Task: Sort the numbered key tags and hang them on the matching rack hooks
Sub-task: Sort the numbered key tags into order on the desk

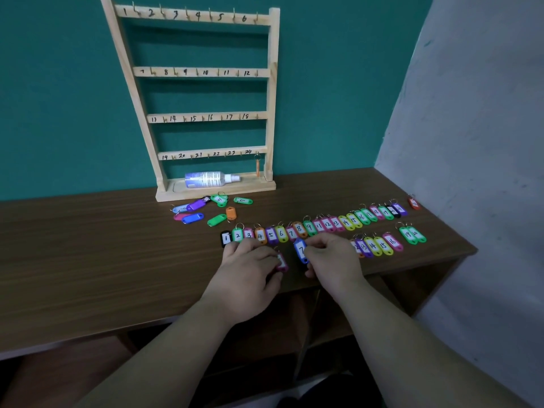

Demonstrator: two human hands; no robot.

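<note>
Bottle (206,179) in rack (272,92) | left hand (247,272) pinches pink tag (282,263) | right hand (332,257) pinches blue tag (300,249)

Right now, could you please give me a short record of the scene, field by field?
rack: upright at the wall, hooks numbered 1 to 24
hung: one orange tag, on the hook by 24
bottle: lying on the rack's base
back row: tags in number order from 1
front row: shorter, 13 to 16, then 19 and 20
loose tags: unsorted, by the rack
left hand: touches a pink tag; grip unclear
right hand: pinches a blue tag marked 7
</note>
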